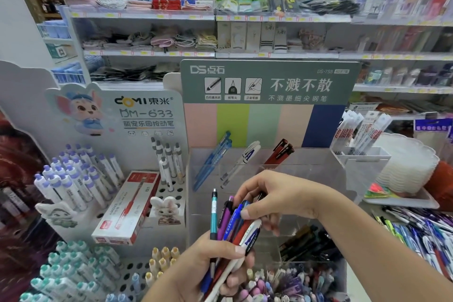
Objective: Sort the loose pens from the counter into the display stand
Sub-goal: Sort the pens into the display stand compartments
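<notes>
My left hand (pixel 210 260) grips a bundle of several pens (pixel 228 223): teal, purple, blue, red and white ones, fanned upward. My right hand (pixel 267 198) reaches from the right and pinches the tops of the blue and black pens in that bundle. Behind stands the clear acrylic display stand (pixel 316 174) with a green header card. Its back row holds blue pens (pixel 213 162), white pens (pixel 241 162) and red pens (pixel 279 153) in separate compartments. A lower front compartment holds dark pens (pixel 306 243).
A white DOMI pen rack (pixel 137 203) with purple-capped and teal-capped pens stands at left, a red pen box (pixel 127 208) lying on it. Loose pens (pixel 421 235) are heaped on the counter at right. Refill packs (pixel 360 135) and stacked white plates (pixel 409 164) stand behind.
</notes>
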